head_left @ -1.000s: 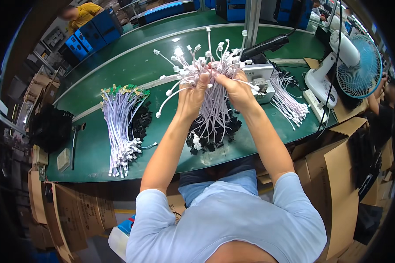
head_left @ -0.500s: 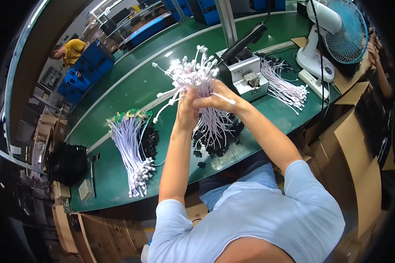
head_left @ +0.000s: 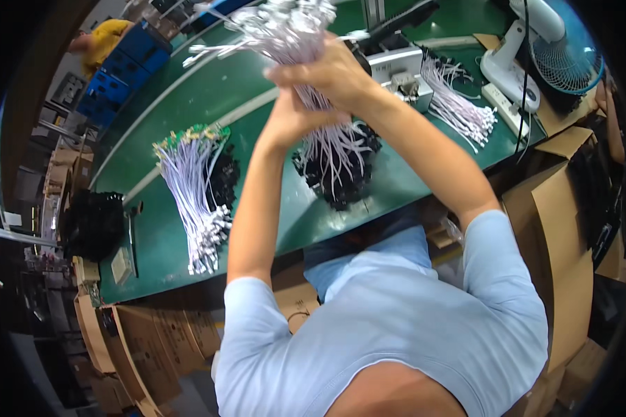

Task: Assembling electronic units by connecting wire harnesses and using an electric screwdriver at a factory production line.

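Observation:
With both hands I hold up a thick bundle of white cables [head_left: 295, 35], its white connector ends fanned out at the top. My right hand [head_left: 337, 75] is wrapped round the bundle just under the connectors. Lower down, my left hand [head_left: 292, 119] closes round the same cables. Their loose tails hang over a pile of small black connectors [head_left: 341, 187] on the green table; whether the tails join these, I cannot tell. To the left lies another cable bundle [head_left: 186, 191] with green and yellowish far ends and white near ends. More black connectors [head_left: 222, 182] lie beside it.
A small grey-white machine [head_left: 400, 73] stands at the back right, next to white cables [head_left: 459, 104], a power strip [head_left: 506, 111] and a fan [head_left: 515, 66]. A hammer-like tool [head_left: 133, 240] lies at left. Cardboard boxes [head_left: 560, 243] stand at right. Another person [head_left: 104, 45] is far left.
Both hands have lifted the cable bundle up and away. My right hand has come across in front of it, and my left hand grips lower. The view has shifted slightly.

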A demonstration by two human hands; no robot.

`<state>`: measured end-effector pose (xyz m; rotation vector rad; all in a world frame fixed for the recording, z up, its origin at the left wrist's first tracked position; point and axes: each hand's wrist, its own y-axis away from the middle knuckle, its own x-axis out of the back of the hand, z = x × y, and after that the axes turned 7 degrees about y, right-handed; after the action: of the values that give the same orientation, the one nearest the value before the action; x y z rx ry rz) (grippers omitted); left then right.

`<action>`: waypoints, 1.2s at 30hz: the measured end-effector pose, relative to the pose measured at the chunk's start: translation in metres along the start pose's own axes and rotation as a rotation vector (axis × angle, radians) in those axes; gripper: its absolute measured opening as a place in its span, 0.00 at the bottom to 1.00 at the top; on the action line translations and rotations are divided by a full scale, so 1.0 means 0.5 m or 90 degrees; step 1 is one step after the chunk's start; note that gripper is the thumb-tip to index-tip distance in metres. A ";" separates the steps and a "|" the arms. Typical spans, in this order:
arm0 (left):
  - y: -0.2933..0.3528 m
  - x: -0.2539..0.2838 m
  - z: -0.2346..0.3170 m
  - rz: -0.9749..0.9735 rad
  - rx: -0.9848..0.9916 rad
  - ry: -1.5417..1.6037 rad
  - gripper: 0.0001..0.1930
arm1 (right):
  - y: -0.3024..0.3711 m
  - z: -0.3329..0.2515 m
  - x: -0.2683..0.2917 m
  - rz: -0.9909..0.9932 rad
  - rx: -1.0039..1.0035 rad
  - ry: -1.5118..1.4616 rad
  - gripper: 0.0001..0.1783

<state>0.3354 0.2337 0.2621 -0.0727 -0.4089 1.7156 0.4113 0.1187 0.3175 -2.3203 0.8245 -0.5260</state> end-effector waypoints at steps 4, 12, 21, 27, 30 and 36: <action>-0.041 -0.030 0.022 0.057 -0.057 0.110 0.14 | -0.053 -0.001 0.022 -0.137 0.098 -0.062 0.18; -0.013 -0.038 -0.074 0.254 -0.039 0.153 0.18 | 0.196 0.196 0.025 -0.232 -0.110 0.310 0.64; -0.022 -0.013 -0.069 0.072 0.078 0.057 0.17 | 0.220 0.219 0.025 -0.307 -0.178 0.277 0.57; -0.052 0.017 -0.021 0.289 0.041 0.178 0.11 | 0.237 0.220 0.058 0.046 -0.181 0.319 0.41; -0.056 0.055 0.011 0.406 -0.019 0.288 0.11 | 0.283 0.192 0.068 0.331 -0.276 0.193 0.29; -0.016 -0.027 0.010 0.477 -0.050 0.188 0.15 | 0.359 0.229 -0.015 0.008 -0.310 0.299 0.45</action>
<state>0.3441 0.2208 0.2666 -0.5916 -0.2353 2.3751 0.3916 0.0605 0.1135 -2.6635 1.3030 -0.9790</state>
